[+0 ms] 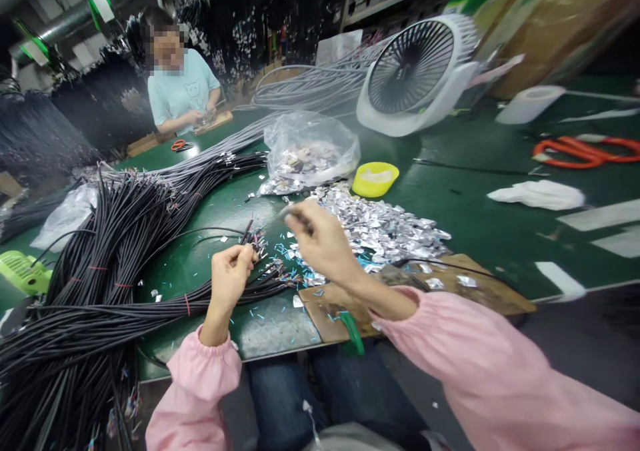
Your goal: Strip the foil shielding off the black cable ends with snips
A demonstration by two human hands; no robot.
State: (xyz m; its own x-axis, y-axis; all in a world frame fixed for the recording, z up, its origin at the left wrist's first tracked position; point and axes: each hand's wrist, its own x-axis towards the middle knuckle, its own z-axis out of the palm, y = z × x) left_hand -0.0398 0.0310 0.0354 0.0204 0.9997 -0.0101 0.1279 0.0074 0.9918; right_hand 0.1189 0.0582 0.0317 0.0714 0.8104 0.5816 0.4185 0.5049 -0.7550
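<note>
My left hand (230, 274) is closed in a pinch on a black cable (247, 231), its tip standing up by my fingers. To the right, my right hand (323, 238) is raised with thumb and finger pressed together. Something thin and greyish shows at those fingertips, too blurred to name. Beneath and behind my right hand spreads a heap of silver foil pieces (395, 228). Tied black cables (200, 302) lie under my left hand, their stripped ends pointing right among small blue bits.
A wooden board (330, 311) lies at the table's front edge. Behind are a yellow dish (376, 179), a plastic bag (313, 148) and a white fan (415, 74). Orange-handled scissors (585, 151) lie right. A large cable bundle (115, 238) fills the left; a co-worker (185, 91) sits opposite.
</note>
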